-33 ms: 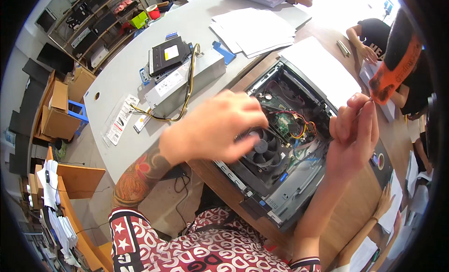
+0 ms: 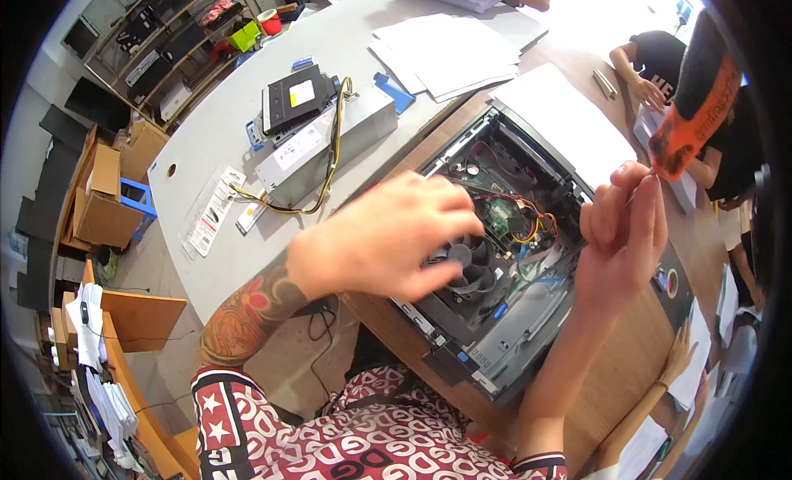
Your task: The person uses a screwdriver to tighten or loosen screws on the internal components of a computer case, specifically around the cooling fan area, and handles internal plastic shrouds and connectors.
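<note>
An open desktop computer case point(image 2: 516, 356) lies on its side on the brown table in front of me. Inside it are a black cooling fan point(image 2: 469, 267), a green circuit board and thin coloured wires point(image 2: 540, 224). My left hand point(image 2: 388, 236) hovers over the fan side of the case, fingers apart and holding nothing. It hides part of the fan. Above the right edge of the case, my right hand point(image 2: 623, 224) pinches the thin shaft of a screwdriver point(image 2: 700, 108). Its orange and black handle points up and away to the right.
On the grey table stand a metal power supply point(image 2: 330, 141) with a cable and a black optical drive point(image 2: 299, 96). Opened packaging point(image 2: 216, 212) lies nearby. Paper sheets point(image 2: 450, 55) are stacked behind. Other people's hands point(image 2: 652, 94) work at the right, near a tape roll point(image 2: 671, 280).
My left hand has shifted slightly toward me and to the right over the case. The right hand and screwdriver have hardly moved.
</note>
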{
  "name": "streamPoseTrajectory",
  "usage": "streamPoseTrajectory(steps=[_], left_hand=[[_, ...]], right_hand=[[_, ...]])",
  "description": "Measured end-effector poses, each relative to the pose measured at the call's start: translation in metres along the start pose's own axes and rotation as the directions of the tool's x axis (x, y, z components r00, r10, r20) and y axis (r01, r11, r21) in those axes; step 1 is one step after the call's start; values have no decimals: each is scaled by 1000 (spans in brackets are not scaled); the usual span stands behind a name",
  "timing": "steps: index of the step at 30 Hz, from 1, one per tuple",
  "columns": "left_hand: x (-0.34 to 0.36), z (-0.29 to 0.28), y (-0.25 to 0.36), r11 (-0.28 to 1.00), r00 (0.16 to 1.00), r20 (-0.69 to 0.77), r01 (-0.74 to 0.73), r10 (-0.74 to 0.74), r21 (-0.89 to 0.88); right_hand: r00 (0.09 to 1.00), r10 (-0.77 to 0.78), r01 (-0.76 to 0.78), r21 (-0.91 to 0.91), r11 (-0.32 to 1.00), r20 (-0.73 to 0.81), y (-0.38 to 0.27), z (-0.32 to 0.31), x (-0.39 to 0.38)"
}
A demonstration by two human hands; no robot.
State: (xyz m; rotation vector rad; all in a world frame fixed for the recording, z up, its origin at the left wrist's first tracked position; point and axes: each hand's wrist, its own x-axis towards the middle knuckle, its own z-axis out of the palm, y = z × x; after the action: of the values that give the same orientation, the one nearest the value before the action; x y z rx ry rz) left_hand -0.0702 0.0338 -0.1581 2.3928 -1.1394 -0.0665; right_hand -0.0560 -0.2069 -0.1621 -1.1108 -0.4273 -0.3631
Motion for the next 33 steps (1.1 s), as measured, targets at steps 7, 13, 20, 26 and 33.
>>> streamPoseTrajectory(steps=[7,13,20,26,33], left_hand=[[25,14,-2,995,843,530,63,-92,73],[18,44,23,962,945,247,163,-216,217],[0,79,76,919,939,-149,335,-309,208],[5,83,75,870,912,-117,411,-394,273],[4,74,67,897,895,-86,441,-437,27]], right_hand=[[1000,3,-3,-26,1000,6,-3,6,-1],[1000,-19,20,-34,999,7,-2,8,-1],[1000,-2,3,-107,994,9,-5,8,0],[1000,-4,4,-41,999,15,-8,10,-1],[1000,1,-1,0,1000,-14,-11,9,2]])
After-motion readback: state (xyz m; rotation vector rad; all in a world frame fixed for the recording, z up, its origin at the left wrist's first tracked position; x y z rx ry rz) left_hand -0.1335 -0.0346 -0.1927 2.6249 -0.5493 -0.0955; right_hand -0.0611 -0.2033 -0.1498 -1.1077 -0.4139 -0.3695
